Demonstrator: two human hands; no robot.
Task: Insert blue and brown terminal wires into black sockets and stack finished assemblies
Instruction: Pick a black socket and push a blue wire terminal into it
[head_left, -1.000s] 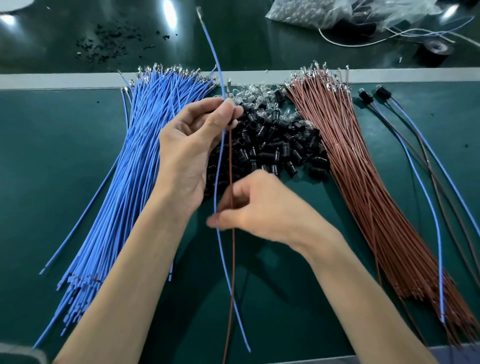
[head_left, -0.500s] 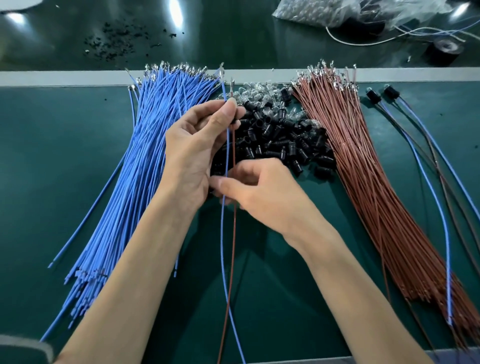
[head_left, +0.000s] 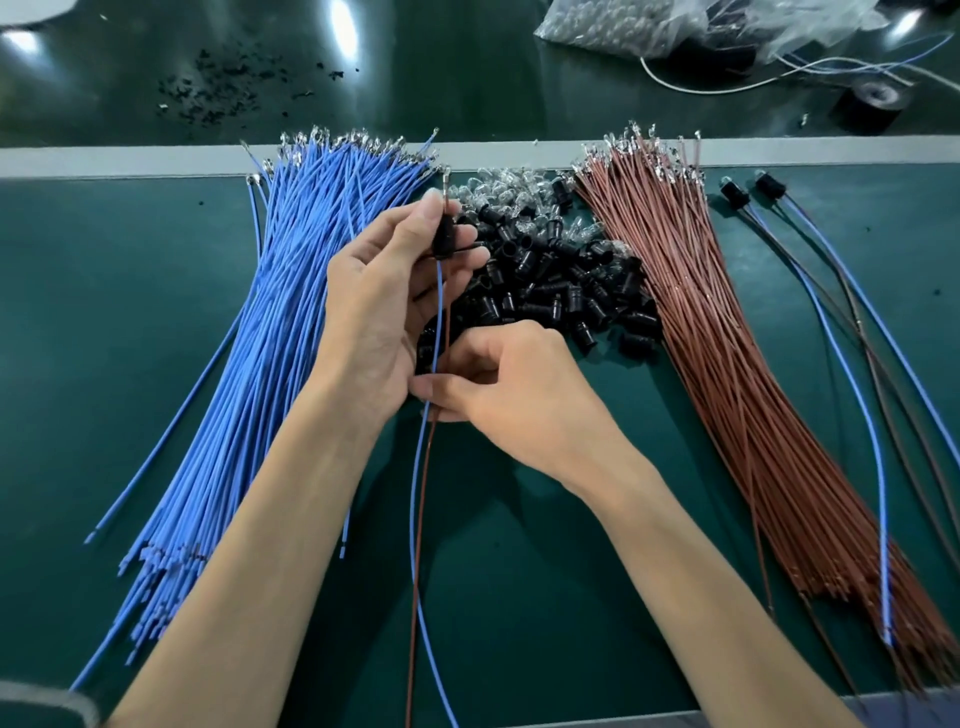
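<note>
Head view only. My left hand (head_left: 384, 301) is curled round one black socket (head_left: 445, 239), thumb and fingertips pinching it upright above the socket pile (head_left: 550, 291). That keeps its lower end facing the wires, I judge. My right hand (head_left: 519, 395) is closed in a pinch on the blue wire (head_left: 439, 312) and brown wire (head_left: 420, 545) together, just below the left palm. It's a short grip, probably so they don't buckle while feeding up. A metal tip shows above the socket; I can't tell if both are seated.

The tails run between my forearms toward the table (head_left: 78, 312) near edge. The blue bundle (head_left: 270, 322) lies just beside the left hand, and the brown bundle (head_left: 727, 364) is apart from the right hand. The finished assemblies (head_left: 852, 364) lie right of the brown bundle, so stacking means reaching over it. There's bare green beside them.
</note>
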